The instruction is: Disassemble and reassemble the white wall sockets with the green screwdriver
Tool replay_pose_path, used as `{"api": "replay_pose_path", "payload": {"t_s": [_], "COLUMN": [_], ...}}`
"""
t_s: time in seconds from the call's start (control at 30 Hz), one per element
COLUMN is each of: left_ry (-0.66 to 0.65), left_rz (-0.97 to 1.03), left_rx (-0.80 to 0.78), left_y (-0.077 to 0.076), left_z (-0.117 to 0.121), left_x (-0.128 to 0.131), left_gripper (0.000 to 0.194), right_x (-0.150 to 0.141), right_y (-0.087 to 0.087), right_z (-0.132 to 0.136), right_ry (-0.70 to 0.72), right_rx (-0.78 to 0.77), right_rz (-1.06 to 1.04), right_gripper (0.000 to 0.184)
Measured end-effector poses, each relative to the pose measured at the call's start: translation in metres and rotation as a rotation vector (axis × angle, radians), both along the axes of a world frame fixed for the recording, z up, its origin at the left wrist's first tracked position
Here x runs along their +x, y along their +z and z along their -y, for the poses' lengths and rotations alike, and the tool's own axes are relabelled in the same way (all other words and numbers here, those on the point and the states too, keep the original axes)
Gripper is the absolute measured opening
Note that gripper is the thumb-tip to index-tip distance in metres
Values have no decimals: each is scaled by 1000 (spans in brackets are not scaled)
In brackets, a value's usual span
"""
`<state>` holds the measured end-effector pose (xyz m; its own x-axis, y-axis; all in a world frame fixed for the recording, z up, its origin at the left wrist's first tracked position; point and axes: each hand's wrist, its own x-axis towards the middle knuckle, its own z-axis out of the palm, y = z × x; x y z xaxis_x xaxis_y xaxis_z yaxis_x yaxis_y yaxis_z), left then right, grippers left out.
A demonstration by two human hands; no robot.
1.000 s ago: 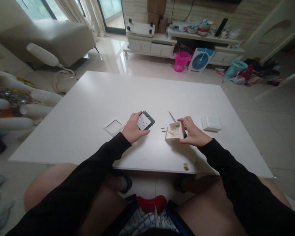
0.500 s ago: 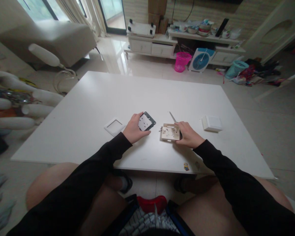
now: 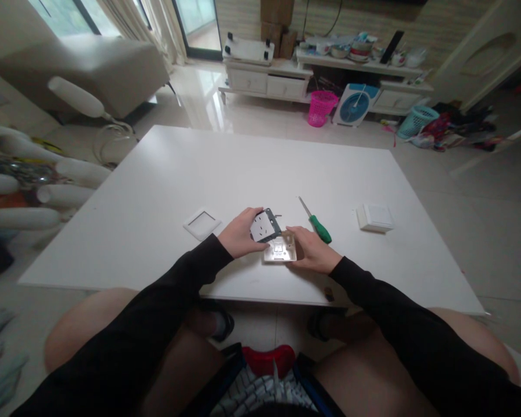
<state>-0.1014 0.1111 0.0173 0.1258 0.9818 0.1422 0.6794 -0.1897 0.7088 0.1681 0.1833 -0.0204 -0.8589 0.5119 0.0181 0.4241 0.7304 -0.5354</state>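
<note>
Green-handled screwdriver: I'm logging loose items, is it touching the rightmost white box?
Apart. The head view shows bare tabletop between the screwdriver and the white box.

Both sleeves (image 3: 125, 324) are long, plain & blk. Lap cloth (image 3: 264, 394) is wht w/ dk lines. Shoes (image 3: 228, 329) dk, sock (image 3: 218, 323) lt.

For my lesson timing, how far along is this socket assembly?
Apparently done: the square white plastic frame lies separate. In hand: the left hand holds the white, dark-edged socket insert by the open cream box in the right hand. Probably left: seating the insert, outside the box; fixing it with the green-handled screwdriver; adding the frame.
</note>
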Motion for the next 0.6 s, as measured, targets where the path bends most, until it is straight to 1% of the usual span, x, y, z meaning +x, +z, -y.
{"api": "replay_pose_path", "payload": {"t_s": [0.1,0.2,0.37,0.5,0.6], "left_ry": [-109,-192,-268,-293,-306], "left_rz": [-27,-51,-26,0,21], "left_rx": [-31,-26,-28,-7,9], "left_y": [-3,-8,-14,-14,-13], "left_z": [3,6,9,12,13], "left_x": [6,12,21,28,31], "left_gripper": [84,82,80,80,78], "right_x": [-2,-1,-4,-8,-9], "right_y": [-1,4,17,22,23], "right_z": [4,3,6,14,16], "right_ry": [-7,7,51,51,27], "right_rx": [-27,-40,-85,-114,-93], "right_rz": [-46,-119,-261,-297,-319], "right_gripper": [109,111,100,86,80]}}
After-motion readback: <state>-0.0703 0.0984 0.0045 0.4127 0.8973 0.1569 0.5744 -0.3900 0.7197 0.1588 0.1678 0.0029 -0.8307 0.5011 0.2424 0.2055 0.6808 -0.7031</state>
